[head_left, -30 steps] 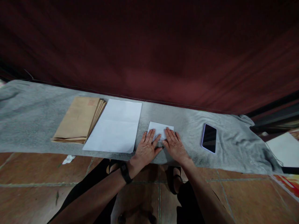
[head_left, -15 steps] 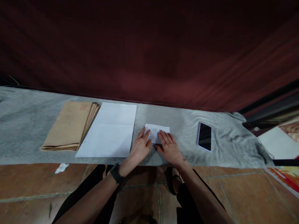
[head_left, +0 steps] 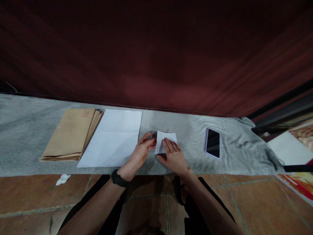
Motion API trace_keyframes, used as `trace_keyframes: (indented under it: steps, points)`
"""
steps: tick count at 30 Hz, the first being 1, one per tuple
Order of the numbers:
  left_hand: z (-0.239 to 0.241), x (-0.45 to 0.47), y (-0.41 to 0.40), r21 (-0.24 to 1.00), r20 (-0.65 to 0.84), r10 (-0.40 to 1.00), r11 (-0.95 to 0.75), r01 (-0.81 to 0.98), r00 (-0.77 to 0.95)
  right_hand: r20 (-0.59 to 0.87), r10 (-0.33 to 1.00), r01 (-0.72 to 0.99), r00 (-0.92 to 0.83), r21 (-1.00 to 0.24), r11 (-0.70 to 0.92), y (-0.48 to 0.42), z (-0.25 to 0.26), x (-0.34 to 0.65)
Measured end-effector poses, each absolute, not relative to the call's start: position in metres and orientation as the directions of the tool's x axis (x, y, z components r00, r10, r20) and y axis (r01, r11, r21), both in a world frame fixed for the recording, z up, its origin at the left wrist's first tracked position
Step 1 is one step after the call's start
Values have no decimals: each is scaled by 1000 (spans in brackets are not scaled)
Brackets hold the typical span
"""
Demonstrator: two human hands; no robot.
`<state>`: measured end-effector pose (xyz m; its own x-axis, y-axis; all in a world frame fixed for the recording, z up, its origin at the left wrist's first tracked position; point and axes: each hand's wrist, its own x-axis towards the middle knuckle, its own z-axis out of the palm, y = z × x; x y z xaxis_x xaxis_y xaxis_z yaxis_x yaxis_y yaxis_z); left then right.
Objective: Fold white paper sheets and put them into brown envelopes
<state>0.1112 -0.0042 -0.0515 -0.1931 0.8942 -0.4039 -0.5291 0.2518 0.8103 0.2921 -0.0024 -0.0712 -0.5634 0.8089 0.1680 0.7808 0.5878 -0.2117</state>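
A small folded white paper lies on the grey cloth in front of me. My left hand pinches the paper's left edge, which is lifted a little off the cloth. My right hand rests on the paper's near part, fingers pressing down on it. A black watch sits on my left wrist.
To the left lie a flat white sheet and a stack of brown envelopes. A phone lies to the right. A dark red curtain hangs behind. White paper lies at far right, and a scrap on the tiled floor.
Both hands lay flat on the folded paper; now my left hand has curled and taken its left edge, lifting it. The view has shifted slightly.
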Motion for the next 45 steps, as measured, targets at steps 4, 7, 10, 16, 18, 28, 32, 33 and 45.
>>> trace_keyframes:
  steps: [4, 7, 10, 16, 18, 28, 32, 33, 45]
  points:
    - [-42, 119, -5, 753, -372, 927, 269, -601, -51, 171, 845, 811, -506, -241, 534, -4, -67, 287]
    - [-42, 122, -5, 757, -336, 942, 267, -597, -5, 177, 874, 806, -452, -339, 485, 0, -61, 287]
    - [-46, 121, -5, 829, -302, 951, 226, -511, -69, 217, 908, 702, -359, -579, 415, 6, -54, 292]
    - [-56, 121, -5, 913, -275, 949, 207, -351, -157, 44, 999, 112, -10, -993, 45, 10, -45, 294]
    - [-58, 123, -6, 921, -279, 945, 215, -324, -169, -36, 999, -107, 21, -994, -33, 9, -45, 290]
    - [-69, 107, 6, 984, -170, 962, 155, -84, -212, -199, 976, -209, 90, -962, -177, 18, -60, 301]
    - [-71, 99, 11, 977, -51, 977, 91, 192, -205, -191, 980, 97, 62, -976, -196, 31, -71, 318]
    - [-71, 98, 12, 959, -5, 979, 63, 278, -205, -185, 982, 173, 40, -967, -189, 33, -73, 321]
    - [-81, 104, 20, 720, 198, 976, -79, 689, -94, -24, 996, 891, -85, -448, 66, 15, -76, 321]
